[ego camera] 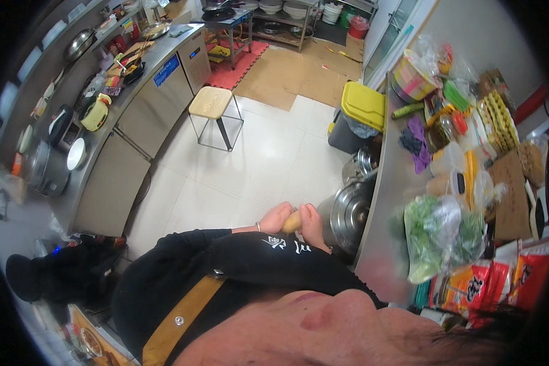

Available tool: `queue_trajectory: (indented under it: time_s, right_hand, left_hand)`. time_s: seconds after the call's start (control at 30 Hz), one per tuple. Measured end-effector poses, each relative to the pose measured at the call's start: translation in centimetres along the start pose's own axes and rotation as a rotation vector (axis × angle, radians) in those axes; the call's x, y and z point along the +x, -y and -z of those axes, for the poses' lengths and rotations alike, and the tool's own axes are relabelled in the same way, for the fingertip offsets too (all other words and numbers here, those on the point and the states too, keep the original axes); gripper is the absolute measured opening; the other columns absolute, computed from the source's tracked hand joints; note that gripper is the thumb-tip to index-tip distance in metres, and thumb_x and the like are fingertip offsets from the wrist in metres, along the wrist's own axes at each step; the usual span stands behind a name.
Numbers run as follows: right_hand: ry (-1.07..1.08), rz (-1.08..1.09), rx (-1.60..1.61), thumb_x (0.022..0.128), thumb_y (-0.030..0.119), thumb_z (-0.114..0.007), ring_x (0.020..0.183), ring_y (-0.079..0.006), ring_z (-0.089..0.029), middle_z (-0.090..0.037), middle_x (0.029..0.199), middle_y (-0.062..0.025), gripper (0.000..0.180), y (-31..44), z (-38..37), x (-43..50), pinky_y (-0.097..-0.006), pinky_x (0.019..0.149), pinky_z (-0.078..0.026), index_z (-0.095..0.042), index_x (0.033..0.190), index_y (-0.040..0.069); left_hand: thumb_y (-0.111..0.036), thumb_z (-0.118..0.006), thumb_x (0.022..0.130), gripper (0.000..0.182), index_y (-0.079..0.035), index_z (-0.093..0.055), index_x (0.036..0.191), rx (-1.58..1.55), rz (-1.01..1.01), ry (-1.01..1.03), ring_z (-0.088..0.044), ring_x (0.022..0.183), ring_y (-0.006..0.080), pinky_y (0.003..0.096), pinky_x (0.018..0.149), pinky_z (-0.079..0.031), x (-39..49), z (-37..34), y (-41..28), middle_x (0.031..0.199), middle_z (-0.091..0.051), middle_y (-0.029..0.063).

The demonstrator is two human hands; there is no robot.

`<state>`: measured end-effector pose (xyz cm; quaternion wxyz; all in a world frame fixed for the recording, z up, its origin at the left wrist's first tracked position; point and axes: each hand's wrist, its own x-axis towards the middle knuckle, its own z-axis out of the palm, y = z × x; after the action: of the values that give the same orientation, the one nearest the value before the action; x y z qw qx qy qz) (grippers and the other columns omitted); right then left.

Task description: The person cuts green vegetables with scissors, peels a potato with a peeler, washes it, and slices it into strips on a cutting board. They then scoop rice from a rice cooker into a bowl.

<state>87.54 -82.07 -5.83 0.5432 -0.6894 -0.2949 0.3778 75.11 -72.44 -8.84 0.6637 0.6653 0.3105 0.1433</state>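
In front of my apron, a tan, rounded item that looks like a potato (292, 223) is held between my two hands. My left hand (274, 219) grips it from the left, with a bracelet at the wrist. On the other side my right hand (312, 225) is curled against it, fingers bent. The far sides of both hands are hidden, so I cannot tell whether a small tool is in the right one. A large lidded steel pot (350, 215) stands close by my right hand. Below the hands is the black apron (265, 265).
A steel counter (384, 183) on the right carries bagged leafy greens (439, 233), egg trays (496, 121) and a purple cloth (418, 144). A yellow-lidded bin (361, 107) and a wooden-topped stool (210, 103) stand ahead. Left, a steel worktop (135, 87) holds cookware. Another person in black (68, 274) is behind left.
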Motion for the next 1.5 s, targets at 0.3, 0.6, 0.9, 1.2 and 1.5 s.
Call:
queue_trajectory:
  time_s: [0.3,0.6,0.9,1.2,1.5]
  right_hand:
    - [0.099,0.318,0.012,0.101,0.026,-0.05,0.054,-0.0084,-0.05,-0.055,0.069,-0.0024,0.024,9.1,-0.3,28.5,-0.0261,0.046,-0.042,-0.058,0.093,0.005]
    - [0.378,0.358,-0.12,0.099,0.025,-0.054,0.057,-0.0179,-0.059,-0.059,0.068,-0.0106,0.02,21.4,1.4,51.8,-0.032,0.052,-0.045,-0.055,0.099,0.005]
    - [0.36,0.509,-0.357,0.095,0.03,-0.059,0.073,-0.0285,-0.063,-0.062,0.079,-0.015,0.027,23.9,3.8,78.9,-0.0373,0.071,-0.05,-0.051,0.101,0.005]
    - [0.262,0.465,-0.372,0.093,0.036,-0.062,0.081,-0.0409,-0.068,-0.065,0.089,-0.0217,0.038,30.4,9.9,103.3,-0.0429,0.068,-0.052,-0.047,0.111,0.006]
    - [0.074,0.526,-0.298,0.092,0.033,-0.06,0.076,-0.0246,-0.064,-0.061,0.084,-0.0159,0.035,29.9,17.4,129.3,-0.0351,0.069,-0.051,-0.049,0.107,0.003]
  left_hand:
    - [-0.029,-0.048,0.103,0.031,-0.004,-0.064,0.093,-0.185,-0.012,-0.113,-0.057,0.077,0.016,0.0324,0.068,-0.047,25.3,11.5,-8.1,0.087,-0.063,0.007]
    - [-0.041,-0.041,0.105,0.042,-0.007,-0.065,0.097,-0.445,0.146,-0.18,-0.058,0.072,0.014,0.0308,0.062,-0.045,43.7,19.9,-18.3,0.086,-0.063,0.0047]
    - [-0.034,-0.052,0.102,0.031,-0.006,-0.063,0.111,-0.513,0.06,0.207,-0.057,0.084,0.0101,0.0285,0.073,-0.047,71.0,28.6,-21.4,0.097,-0.061,0.001]
    - [-0.021,-0.056,0.099,0.018,-0.007,-0.065,0.104,-0.171,-0.34,0.374,-0.059,0.088,0.0113,0.0297,0.079,-0.049,99.7,34.4,-25.3,0.097,-0.063,0.0024]
    - [-0.03,-0.05,0.103,0.029,-0.004,-0.063,0.1,-0.298,-0.024,0.183,-0.057,0.077,0.0143,0.0319,0.069,-0.048,126.4,36.1,-29.5,0.088,-0.062,0.0045]
